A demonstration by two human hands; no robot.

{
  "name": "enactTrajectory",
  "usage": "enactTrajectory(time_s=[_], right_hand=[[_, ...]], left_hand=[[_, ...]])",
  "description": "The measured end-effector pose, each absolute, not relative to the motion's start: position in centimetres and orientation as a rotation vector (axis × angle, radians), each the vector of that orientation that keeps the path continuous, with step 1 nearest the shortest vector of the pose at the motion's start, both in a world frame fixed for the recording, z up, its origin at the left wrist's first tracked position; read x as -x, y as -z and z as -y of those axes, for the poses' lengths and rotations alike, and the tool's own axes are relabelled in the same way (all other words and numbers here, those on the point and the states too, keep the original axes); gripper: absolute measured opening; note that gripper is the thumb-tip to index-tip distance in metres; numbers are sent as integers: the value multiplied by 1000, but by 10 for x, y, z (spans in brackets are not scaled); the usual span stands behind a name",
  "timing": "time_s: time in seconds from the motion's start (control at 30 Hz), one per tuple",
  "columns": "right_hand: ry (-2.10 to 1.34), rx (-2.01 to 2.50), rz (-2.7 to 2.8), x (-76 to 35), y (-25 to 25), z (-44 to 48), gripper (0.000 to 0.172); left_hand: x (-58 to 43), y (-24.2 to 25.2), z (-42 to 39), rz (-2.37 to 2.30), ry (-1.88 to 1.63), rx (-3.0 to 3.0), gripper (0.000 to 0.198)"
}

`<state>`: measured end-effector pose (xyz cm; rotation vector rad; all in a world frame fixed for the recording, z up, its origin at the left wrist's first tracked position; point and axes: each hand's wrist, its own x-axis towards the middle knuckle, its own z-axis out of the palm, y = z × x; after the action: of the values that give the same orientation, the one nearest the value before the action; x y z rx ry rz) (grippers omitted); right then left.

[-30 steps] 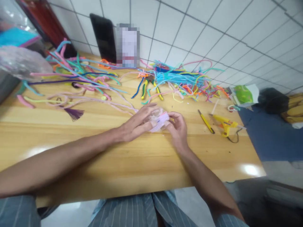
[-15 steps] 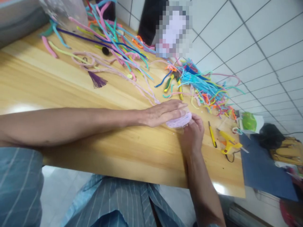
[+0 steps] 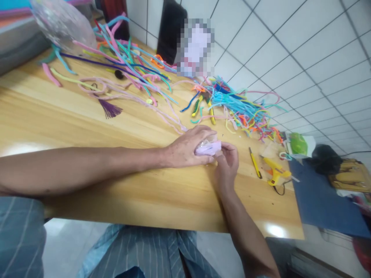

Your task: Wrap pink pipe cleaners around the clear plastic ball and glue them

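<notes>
A small round bundle of lilac strands [image 3: 208, 148], with something clear and shiny at its upper side, is held between both hands above the wooden table [image 3: 139, 193]. My left hand [image 3: 189, 148] wraps round it from the left, thumb below and fingers above. My right hand [image 3: 227, 164] pinches its right edge with thumb and fingers. Pale pink strands [image 3: 162, 110] run over the table to near my left wrist and knuckles. The underside of the bundle is hidden.
Pliers with yellow-green handles [image 3: 197, 106] lie beyond my hands, beside a pile of blue pipe cleaners [image 3: 232, 101]. A yellow cutter [image 3: 255, 163] and a yellow glue gun [image 3: 276, 172] lie to the right. A phone [image 3: 197, 44] leans at the back. A purple tassel [image 3: 110, 109] lies left.
My left hand has gone from lying flat over the lilac bundle to gripping it round the side. The bundle is tilted differently, and the whole view has shifted slightly.
</notes>
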<state>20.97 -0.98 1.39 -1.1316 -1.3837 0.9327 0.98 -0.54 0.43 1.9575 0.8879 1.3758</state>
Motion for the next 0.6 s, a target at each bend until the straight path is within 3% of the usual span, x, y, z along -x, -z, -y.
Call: enactTrajectory(time_s=[0.27,0.43,0.6], right_hand=[[-916,1082,1433,-201,-17,17,28],[-976,1053,1429,-201,-14,18,31],[-989,1031,1445,-197,-15,20,30]], left_hand=[[-3,-2,7,-871,-1425,-2087,55],[2,-3,6,-915,-1357,-2127,69],[6,-7,8,-993,-1255,-2130,63]])
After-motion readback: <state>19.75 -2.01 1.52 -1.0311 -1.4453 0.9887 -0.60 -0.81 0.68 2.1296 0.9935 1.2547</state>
